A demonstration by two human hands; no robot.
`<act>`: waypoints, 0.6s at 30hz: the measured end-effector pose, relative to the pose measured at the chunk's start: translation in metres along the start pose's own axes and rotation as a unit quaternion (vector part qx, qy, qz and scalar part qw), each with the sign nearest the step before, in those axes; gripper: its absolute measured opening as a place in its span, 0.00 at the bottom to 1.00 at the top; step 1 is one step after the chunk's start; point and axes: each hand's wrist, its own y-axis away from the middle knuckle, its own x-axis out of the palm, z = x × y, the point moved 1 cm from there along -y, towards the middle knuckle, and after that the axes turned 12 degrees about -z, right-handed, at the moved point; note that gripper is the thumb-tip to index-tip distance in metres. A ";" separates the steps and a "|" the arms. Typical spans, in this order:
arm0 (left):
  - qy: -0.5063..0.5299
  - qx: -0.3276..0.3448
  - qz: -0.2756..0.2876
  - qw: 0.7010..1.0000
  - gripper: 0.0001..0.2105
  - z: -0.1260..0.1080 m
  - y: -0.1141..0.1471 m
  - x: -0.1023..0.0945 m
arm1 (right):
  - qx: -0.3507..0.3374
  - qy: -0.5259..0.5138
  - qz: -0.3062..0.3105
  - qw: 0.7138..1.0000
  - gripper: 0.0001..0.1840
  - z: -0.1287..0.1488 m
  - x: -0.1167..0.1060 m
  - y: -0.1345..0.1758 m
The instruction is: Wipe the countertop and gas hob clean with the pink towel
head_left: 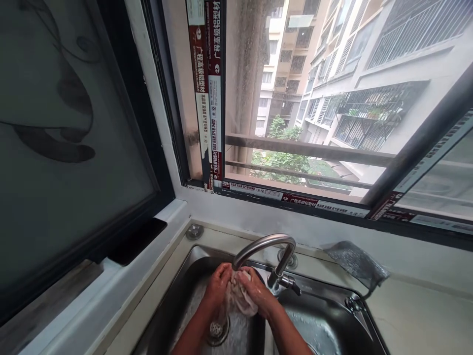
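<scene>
Both my hands are together over the left basin of a steel double sink, under the spout of a curved metal faucet. My left hand and my right hand both grip a wet white cloth bunched between them. Water runs down over the cloth toward the round drain below.
The right basin lies beside my right forearm. A grey cloth hangs over the counter edge behind the sink. A wide window with a railing stands just behind the faucet. A dark panel fills the left side.
</scene>
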 end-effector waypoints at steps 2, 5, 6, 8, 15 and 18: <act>-0.015 0.012 0.010 1.000 0.26 0.000 -0.002 0.000 | 0.023 -0.038 0.093 0.995 0.28 0.004 0.001 0.005; -0.008 0.010 0.048 0.999 0.32 -0.002 0.002 -0.003 | 0.033 -0.107 0.128 0.985 0.21 0.018 0.002 0.006; -0.008 0.007 0.076 0.997 0.33 -0.002 0.005 -0.004 | 0.038 -0.137 0.101 0.985 0.19 0.022 0.003 0.004; -0.012 0.005 0.133 0.991 0.34 -0.004 0.012 -0.007 | 0.054 -0.193 0.046 0.979 0.17 0.029 0.006 -0.001; -0.021 0.009 0.190 0.982 0.28 -0.006 0.018 -0.013 | 0.090 -0.273 -0.034 0.957 0.16 0.030 0.012 -0.014; -0.049 0.035 0.182 0.981 0.24 -0.007 0.015 -0.014 | 0.102 -0.284 -0.035 0.953 0.17 0.032 0.004 -0.015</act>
